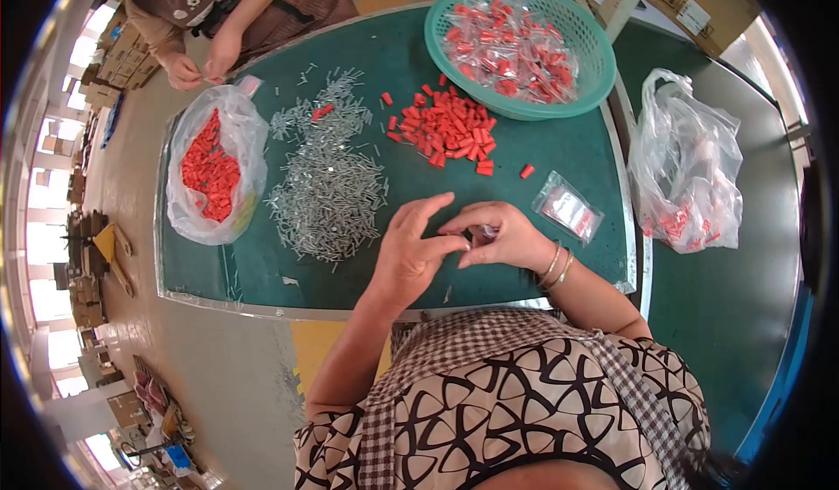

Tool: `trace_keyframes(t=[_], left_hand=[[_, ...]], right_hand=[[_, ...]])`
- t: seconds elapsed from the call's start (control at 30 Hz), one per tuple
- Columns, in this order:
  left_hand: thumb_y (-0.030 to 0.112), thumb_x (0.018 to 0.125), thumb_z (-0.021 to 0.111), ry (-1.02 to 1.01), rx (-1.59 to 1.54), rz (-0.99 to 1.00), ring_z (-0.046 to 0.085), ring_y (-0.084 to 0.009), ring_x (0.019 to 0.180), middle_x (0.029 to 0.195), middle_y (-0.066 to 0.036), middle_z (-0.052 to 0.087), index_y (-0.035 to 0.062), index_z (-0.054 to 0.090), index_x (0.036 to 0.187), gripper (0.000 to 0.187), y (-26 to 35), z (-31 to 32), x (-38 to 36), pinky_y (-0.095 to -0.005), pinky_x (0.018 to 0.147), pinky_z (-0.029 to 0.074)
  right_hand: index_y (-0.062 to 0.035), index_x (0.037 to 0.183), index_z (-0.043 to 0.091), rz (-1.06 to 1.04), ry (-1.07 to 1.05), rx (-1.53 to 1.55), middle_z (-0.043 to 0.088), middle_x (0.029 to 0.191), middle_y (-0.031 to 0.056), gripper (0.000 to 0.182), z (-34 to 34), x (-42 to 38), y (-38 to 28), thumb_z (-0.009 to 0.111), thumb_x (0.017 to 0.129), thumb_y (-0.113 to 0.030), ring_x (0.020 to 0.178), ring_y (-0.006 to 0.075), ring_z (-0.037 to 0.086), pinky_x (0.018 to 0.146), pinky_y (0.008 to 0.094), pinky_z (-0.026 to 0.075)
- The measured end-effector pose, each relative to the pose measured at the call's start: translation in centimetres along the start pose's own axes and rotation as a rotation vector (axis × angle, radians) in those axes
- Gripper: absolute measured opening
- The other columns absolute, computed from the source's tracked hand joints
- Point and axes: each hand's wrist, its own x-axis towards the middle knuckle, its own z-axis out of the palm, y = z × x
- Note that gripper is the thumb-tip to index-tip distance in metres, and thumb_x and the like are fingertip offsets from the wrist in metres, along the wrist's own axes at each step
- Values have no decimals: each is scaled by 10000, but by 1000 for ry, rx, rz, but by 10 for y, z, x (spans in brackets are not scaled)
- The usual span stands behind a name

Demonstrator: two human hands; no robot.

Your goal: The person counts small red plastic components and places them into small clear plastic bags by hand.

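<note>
My right hand is curled around a small clear plastic bag, mostly hidden by the fingers. My left hand is close beside it with thumb and fingers apart, one tip right at the bag. Just beyond the hands lies a heap of short red plastic sleeves, a single sleeve apart from it. To the left spreads a large pile of metal screws. A flat clear packet with small contents rests right of my right hand.
A green basket full of bagged red pieces stands at the back right. An open plastic bag of red pieces sits at the left. Another plastic bag is on the right-hand surface. Across the green table, a co-worker's hands work at the edge.
</note>
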Motion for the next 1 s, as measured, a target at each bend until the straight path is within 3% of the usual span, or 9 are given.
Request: trace_keyframes(t=[0.1, 0.3, 0.4, 0.53, 0.57, 0.63, 0.67, 0.87, 1.0], left_hand=[[1, 692, 720, -36, -33, 17, 561, -318, 1134, 1284, -110, 577, 144, 744, 871, 230, -3, 0, -3, -384, 922, 474], [-37, 713, 691, -54, -66, -77, 559, -311, 1145, 1282, -112, 579, 128, 738, 865, 230, 2, -1, -5, -388, 931, 475], [-74, 746, 656, -34, -111, -70, 579, -297, 1123, 1274, -124, 578, 110, 728, 891, 246, -2, 3, -8, -375, 911, 490], [-58, 805, 641, 54, -282, -210, 636, -284, 1012, 1175, -131, 616, 78, 702, 970, 223, 1, 1, -8, -344, 817, 523], [-47, 809, 645, 151, -152, -219, 651, -250, 951, 1067, -121, 656, 57, 698, 965, 195, -2, -3, -7, -320, 794, 516], [-6, 835, 658, 315, 21, -454, 634, -218, 696, 828, -95, 664, 27, 690, 930, 105, -15, -9, -5, -314, 642, 498], [28, 833, 676, 338, 174, -434, 608, -217, 634, 788, -99, 648, 23, 686, 904, 72, -29, -13, -4, -320, 595, 481], [125, 834, 682, 51, 654, -374, 635, -328, 704, 822, -140, 623, 13, 660, 849, 116, -63, -17, 16, -426, 637, 508], [75, 802, 665, -67, 750, -426, 646, -358, 740, 846, -173, 624, -6, 641, 842, 94, -65, -9, 23, -436, 673, 528]], right_hand=[[-34, 1070, 684, 50, -31, 142, 646, 899, -11, 415, -2, -2, 7, 859, 700, -103, 680, 34, 539, 580, 206, 457], [-51, 1022, 684, 17, -11, 41, 633, 895, -10, 380, 2, -1, 4, 866, 698, -128, 672, 32, 537, 555, 197, 450], [-54, 1013, 683, 17, 12, 37, 628, 888, -14, 384, 2, -1, 4, 873, 689, -137, 673, 33, 534, 559, 200, 451], [-63, 1015, 688, 1, 124, 42, 642, 901, -17, 380, 4, -4, 11, 871, 686, -121, 687, 31, 524, 565, 199, 447], [-65, 1019, 689, 7, 129, 50, 647, 909, -17, 379, 4, -5, 10, 869, 688, -114, 696, 28, 526, 566, 197, 446], [-68, 1027, 690, 1, 130, 68, 659, 926, -17, 377, 1, -2, 3, 863, 693, -100, 713, 24, 531, 569, 192, 444], [-70, 1035, 691, -5, 113, 36, 671, 953, -16, 368, 0, -3, 3, 853, 704, -79, 741, 21, 551, 572, 187, 444], [-72, 1033, 689, 10, 87, 119, 673, 964, -5, 356, 3, -2, 2, 841, 712, -45, 798, 30, 588, 590, 196, 474], [-69, 1030, 687, 7, 80, 92, 672, 966, 3, 353, 3, -3, 0, 839, 713, -41, 818, 42, 601, 600, 197, 482]])
